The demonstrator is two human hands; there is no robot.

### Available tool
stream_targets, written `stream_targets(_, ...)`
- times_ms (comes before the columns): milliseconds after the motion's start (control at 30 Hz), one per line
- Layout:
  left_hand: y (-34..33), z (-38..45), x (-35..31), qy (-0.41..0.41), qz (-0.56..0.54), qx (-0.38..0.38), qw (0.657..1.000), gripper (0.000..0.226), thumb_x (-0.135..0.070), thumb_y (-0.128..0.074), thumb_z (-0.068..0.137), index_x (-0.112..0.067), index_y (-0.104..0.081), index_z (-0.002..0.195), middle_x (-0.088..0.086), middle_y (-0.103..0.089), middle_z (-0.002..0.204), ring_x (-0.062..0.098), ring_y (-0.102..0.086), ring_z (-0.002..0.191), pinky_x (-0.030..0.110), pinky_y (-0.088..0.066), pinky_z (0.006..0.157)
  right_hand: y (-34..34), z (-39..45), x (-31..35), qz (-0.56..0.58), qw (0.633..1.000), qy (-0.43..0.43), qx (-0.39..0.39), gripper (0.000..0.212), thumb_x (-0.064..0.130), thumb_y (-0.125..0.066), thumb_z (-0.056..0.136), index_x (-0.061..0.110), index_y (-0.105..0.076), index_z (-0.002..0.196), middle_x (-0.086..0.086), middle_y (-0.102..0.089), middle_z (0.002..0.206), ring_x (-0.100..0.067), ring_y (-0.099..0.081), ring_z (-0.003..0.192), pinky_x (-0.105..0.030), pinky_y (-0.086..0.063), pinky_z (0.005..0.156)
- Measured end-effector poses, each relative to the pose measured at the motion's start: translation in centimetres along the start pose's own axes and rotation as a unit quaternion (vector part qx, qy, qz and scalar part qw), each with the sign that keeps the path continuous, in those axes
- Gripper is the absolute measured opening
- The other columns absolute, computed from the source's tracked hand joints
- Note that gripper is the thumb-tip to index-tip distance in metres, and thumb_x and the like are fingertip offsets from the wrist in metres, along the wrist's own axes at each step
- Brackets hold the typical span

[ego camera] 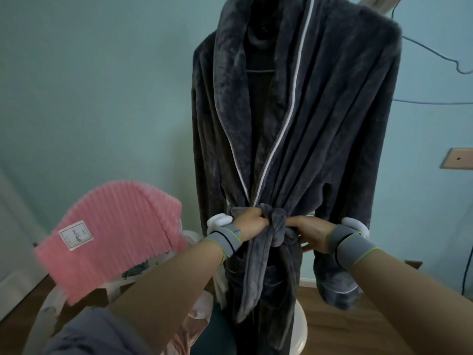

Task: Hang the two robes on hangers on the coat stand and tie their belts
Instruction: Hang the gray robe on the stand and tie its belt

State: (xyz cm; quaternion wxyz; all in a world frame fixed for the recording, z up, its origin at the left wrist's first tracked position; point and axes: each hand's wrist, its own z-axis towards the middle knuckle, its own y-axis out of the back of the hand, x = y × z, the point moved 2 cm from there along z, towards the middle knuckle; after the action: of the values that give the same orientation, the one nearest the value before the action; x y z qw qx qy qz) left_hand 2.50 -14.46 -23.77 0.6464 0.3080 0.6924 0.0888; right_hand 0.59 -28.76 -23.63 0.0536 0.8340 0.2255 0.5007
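A dark grey plush robe (320, 119) with pale piping hangs on a hanger from the coat stand (371, 3), whose wooden top shows above its shoulder. Its belt (277, 221) is knotted at the waist, one end hanging down the front. My left hand (252, 222) grips the belt just left of the knot. My right hand (311, 233) holds the belt on the knot's right side; its fingertips are hidden in the fabric. A pink ribbed robe (115, 231) with a white label lies draped over a chair at the lower left.
The coat stand's round white base (302, 326) sits on the wooden floor under the robe. A white chair frame (151, 267) stands close at the left. Blue cables (435, 55) run along the pale green wall at the right, near a wooden shelf edge (458, 158).
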Motion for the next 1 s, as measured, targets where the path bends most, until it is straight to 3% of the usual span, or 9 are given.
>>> stream_targets(100,0.3,0.1,-0.4,-0.005,0.063,-0.017,0.998,0.021,-0.020,-0.045,0.094,-0.006,-0.055,0.082,0.003,-0.050,0.074,0.020,-0.050,0.085,0.026,-0.035,0.063,0.6,0.3,0.5,-0.008,0.999,0.023,-0.035,0.016,0.030,-0.059,0.082,0.016,-0.059,0.090,-0.005,-0.060,0.092,-0.019,-0.053,0.082,-0.031,-0.041,0.079)
stream_targets(167,0.4,0.1,-0.2,-0.021,0.115,-0.036,0.992,0.024,-0.022,-0.046,0.093,-0.012,-0.047,0.072,0.001,-0.046,0.067,0.023,-0.052,0.083,0.027,-0.037,0.065,0.7,0.5,0.8,-0.021,0.998,0.036,-0.045,0.015,0.029,-0.061,0.080,0.017,-0.061,0.088,-0.006,-0.061,0.090,-0.019,-0.054,0.082,-0.030,-0.042,0.077)
stream_targets(300,1.9,-0.4,0.1,-0.102,0.370,-0.119,0.916,0.026,-0.018,-0.042,0.091,-0.001,-0.054,0.107,0.020,-0.064,0.103,0.038,-0.061,0.098,0.037,-0.046,0.076,0.9,0.7,0.6,-0.017,0.996,0.055,-0.068,0.018,0.030,-0.058,0.084,0.014,-0.064,0.091,-0.005,-0.067,0.089,-0.017,-0.064,0.074,-0.026,-0.046,0.069)
stream_targets(367,2.6,-0.3,0.1,-0.116,0.384,-0.117,0.909,0.023,-0.016,-0.043,0.091,-0.001,-0.053,0.105,0.023,-0.064,0.104,0.039,-0.061,0.095,0.037,-0.046,0.073,0.7,0.8,0.7,-0.007,0.994,0.074,-0.078,0.018,0.030,-0.056,0.088,0.015,-0.066,0.088,-0.003,-0.067,0.084,-0.016,-0.066,0.068,-0.025,-0.046,0.065)
stream_targets(500,3.2,0.3,0.6,-0.040,0.033,-0.167,0.985,0.037,-0.012,-0.059,0.082,-0.017,-0.040,0.051,0.009,-0.048,0.060,0.022,-0.049,0.061,0.027,-0.033,0.059,0.3,0.7,1.3,-0.036,0.987,0.107,-0.112,0.026,0.030,-0.052,0.091,0.020,-0.060,0.069,0.001,-0.062,0.072,-0.015,-0.060,0.059,-0.023,-0.045,0.060)
stream_targets(600,2.4,0.2,1.4,0.072,-0.292,-0.094,0.949,0.034,-0.002,-0.050,0.086,-0.013,-0.043,0.055,0.009,-0.044,0.062,0.019,-0.044,0.062,0.025,-0.036,0.062,-0.1,0.9,1.1,-0.047,0.979,0.136,-0.141,0.032,0.035,-0.055,0.090,0.017,-0.059,0.064,0.001,-0.061,0.068,-0.012,-0.058,0.061,-0.011,-0.046,0.052)
stream_targets(667,2.1,0.2,1.6,0.091,-0.335,-0.035,0.937,0.031,-0.001,-0.045,0.089,-0.012,-0.043,0.060,0.008,-0.046,0.067,0.020,-0.047,0.068,0.029,-0.040,0.066,-0.6,1.2,0.7,-0.008,0.979,0.149,-0.138,0.034,0.035,-0.056,0.090,0.015,-0.055,0.062,0.001,-0.057,0.066,-0.010,-0.056,0.065,-0.011,-0.046,0.058)
stream_targets(867,2.2,1.3,2.4,0.051,-0.189,-0.018,0.980,0.036,0.011,-0.050,0.082,-0.017,-0.033,0.066,0.006,-0.039,0.068,0.017,-0.042,0.064,0.029,-0.038,0.060,-1.7,1.5,-0.1,0.062,0.986,0.142,-0.059,0.030,0.031,-0.052,0.092,0.016,-0.044,0.067,-0.001,-0.044,0.066,-0.011,-0.046,0.063,-0.020,-0.043,0.067)
stream_targets(1000,1.8,1.4,1.5,-0.052,0.149,-0.014,0.987,0.022,-0.004,-0.056,0.084,-0.009,-0.038,0.095,0.006,-0.045,0.074,0.022,-0.050,0.076,0.039,-0.041,0.065,-2.1,1.4,0.2,0.011,0.983,0.162,-0.090,0.040,0.015,-0.048,0.095,0.014,-0.034,0.057,-0.002,-0.037,0.057,-0.011,-0.040,0.053,-0.013,-0.041,0.051)
